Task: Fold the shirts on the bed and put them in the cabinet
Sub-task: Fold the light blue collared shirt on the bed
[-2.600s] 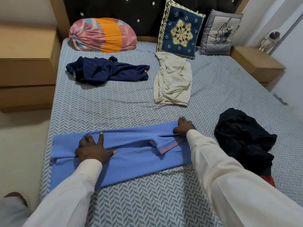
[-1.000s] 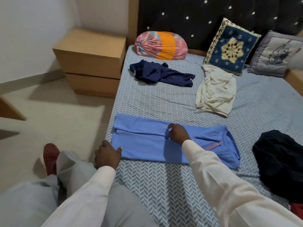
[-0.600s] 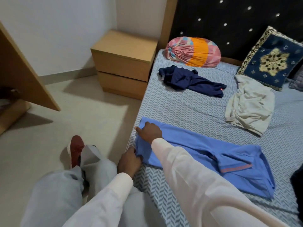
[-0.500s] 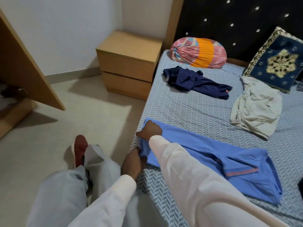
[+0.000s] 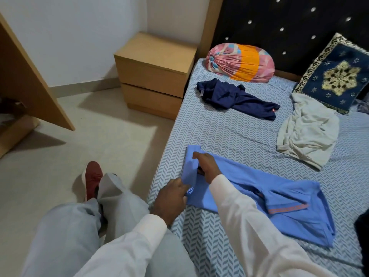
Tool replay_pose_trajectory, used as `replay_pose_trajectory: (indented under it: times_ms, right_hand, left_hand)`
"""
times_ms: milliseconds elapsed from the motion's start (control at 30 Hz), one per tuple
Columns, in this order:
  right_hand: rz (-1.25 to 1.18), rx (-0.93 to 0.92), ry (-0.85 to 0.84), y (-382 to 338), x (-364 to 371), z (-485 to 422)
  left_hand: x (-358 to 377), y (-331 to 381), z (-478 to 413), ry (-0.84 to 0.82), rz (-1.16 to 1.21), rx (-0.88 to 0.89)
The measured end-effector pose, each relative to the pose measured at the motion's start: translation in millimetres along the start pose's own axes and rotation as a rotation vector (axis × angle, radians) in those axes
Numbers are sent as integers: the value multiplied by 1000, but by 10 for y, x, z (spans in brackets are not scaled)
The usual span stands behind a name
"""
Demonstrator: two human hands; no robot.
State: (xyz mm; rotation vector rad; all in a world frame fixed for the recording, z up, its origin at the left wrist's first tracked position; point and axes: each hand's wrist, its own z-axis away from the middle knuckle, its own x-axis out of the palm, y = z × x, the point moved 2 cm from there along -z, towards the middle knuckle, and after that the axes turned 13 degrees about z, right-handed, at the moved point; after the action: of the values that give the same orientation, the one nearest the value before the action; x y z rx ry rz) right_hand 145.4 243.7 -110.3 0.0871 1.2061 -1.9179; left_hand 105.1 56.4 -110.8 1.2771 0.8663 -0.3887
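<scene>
A light blue shirt [image 5: 279, 198], folded into a long strip, lies across the near part of the bed [image 5: 229, 136]. My left hand [image 5: 169, 198] pinches its near left corner at the bed's edge. My right hand [image 5: 206, 166] grips the far left corner, and that end is lifted off the sheet. A crumpled navy shirt [image 5: 235, 98] and a cream shirt [image 5: 307, 130] lie farther up the bed. A dark garment [image 5: 362, 228] shows at the right edge. An open wooden cabinet door [image 5: 30, 82] stands at the left.
A wooden two-drawer nightstand [image 5: 153, 74] stands by the bed's head. A pink and orange bolster [image 5: 239, 62] and a blue patterned cushion [image 5: 337, 74] lean on the black headboard. My legs and a red shoe [image 5: 92, 176] are on the pale floor beside the bed.
I turned left and both hands slid to the shirt's left end. They took hold of its two corners and raised that end off the bed.
</scene>
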Motion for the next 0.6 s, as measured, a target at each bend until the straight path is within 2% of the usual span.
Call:
replay_pose_trajectory:
  times_ms: [67, 233, 333, 400, 467, 533, 600]
  right_hand:
    - [79, -39, 9, 52, -67, -16]
    - [453, -85, 76, 61, -155, -29]
    - [635, -112, 162, 2, -175, 25]
    - [743, -224, 216, -32, -145, 33]
    - [879, -294, 147, -24, -78, -5]
    - [959, -273, 92, -30, -48, -24]
    - [1037, -219, 101, -91, -39, -8]
  left_hand:
    - [56, 12, -21, -43, -25, 44]
    - [121, -19, -37, -85, -79, 107]
    - [134, -33, -20, -135, -104, 56]
    - [112, 14, -6, -118, -91, 36]
    - [93, 27, -11, -40, 3, -30]
    - [57, -37, -40, 66, 91, -150]
    - [39, -129, -83, 71, 138, -318]
